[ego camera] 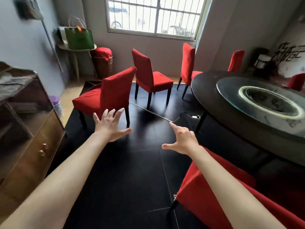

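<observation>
Two bare arms reach forward above the black tiled floor point(132, 179). The left hand point(110, 125), fingers spread, hovers by the nearest red fabric-covered chair point(113, 90), contact unclear. The right hand point(180, 141) holds nothing, near the round dark table's point(204, 85) edge.

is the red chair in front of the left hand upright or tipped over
Upright: the red chair stands on its dark legs, backrest up.

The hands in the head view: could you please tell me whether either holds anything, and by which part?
Nothing is held. The left hand, fingers spread, and the right hand are both empty, stretched out towards the red chair ahead.
</observation>
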A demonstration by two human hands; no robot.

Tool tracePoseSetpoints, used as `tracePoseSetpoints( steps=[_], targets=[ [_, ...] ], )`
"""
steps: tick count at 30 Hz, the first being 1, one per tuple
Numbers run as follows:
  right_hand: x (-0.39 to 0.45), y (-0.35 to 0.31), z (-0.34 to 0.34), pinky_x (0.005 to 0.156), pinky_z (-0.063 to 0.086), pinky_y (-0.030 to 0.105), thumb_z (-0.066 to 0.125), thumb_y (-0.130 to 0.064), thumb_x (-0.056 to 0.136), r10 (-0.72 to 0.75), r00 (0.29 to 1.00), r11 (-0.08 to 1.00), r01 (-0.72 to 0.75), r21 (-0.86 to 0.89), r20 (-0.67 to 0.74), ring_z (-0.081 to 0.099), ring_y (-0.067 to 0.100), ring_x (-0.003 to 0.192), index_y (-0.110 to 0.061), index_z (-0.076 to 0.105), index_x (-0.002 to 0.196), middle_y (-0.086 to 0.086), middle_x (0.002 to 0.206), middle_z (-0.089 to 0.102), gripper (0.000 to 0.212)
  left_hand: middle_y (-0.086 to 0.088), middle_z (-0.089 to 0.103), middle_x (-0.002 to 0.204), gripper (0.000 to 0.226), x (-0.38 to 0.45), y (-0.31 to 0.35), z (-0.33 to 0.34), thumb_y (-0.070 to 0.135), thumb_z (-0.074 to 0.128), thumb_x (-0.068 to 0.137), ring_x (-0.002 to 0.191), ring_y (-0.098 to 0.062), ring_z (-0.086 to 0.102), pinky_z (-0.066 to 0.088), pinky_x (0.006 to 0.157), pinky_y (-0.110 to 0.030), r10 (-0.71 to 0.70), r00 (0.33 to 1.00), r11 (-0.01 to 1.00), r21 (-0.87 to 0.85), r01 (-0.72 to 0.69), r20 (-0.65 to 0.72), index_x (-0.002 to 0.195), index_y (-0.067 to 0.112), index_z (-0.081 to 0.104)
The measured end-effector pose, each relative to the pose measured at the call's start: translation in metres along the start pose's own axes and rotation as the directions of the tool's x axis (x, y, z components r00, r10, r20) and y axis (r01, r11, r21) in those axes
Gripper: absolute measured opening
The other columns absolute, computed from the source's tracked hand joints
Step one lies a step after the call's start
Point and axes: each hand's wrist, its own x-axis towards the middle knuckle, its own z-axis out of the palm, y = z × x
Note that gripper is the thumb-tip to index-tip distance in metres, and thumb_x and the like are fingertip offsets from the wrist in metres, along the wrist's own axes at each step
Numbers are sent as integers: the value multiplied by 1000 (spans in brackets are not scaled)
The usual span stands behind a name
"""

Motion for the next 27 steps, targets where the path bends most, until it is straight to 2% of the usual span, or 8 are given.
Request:
tracePoseSetpoints(
  steps=[6,11,20,27],
  targets=[
    [114,-85,3,109,28,42,65,-73,67,-40,999,998,40,-44,10,32,21,137,-31,14,153,-4,150,39,108,-3,20,158,95,89,-99,-20,78,48,75,147,-26,7,0,110,-66,-69,997,997,-31,68,-27,150,40,4],
    [183,-122,14,111,27,43,63,-74,69,-51,997,994,56,-90,56,32,21,138,-31,13,153,-5,151,37,107,-2,22,157,95,149,-148,-11,78,49,75,146,-27,10,0,110,-67,-99,995,994,-39,100,20,149,39,4],
    [314,-117,28,110,29,43,60,-74,71,-35,994,992,46,-116,100,32,21,137,-32,9,153,-5,151,36,106,-3,23,156,95,267,-171,33,78,48,75,147,-27,10,1,110,-66,-122,990,990,-58,126,73,149,40,3],
    [473,-83,13,107,31,44,62,-73,71,-137,989,983,143,-117,60,35,24,135,-31,13,153,-4,148,40,104,-3,24,156,97,400,-161,54,80,47,74,146,-27,13,2,110,-67,-231,973,971,-52,232,32,150,40,3]
  ],
)
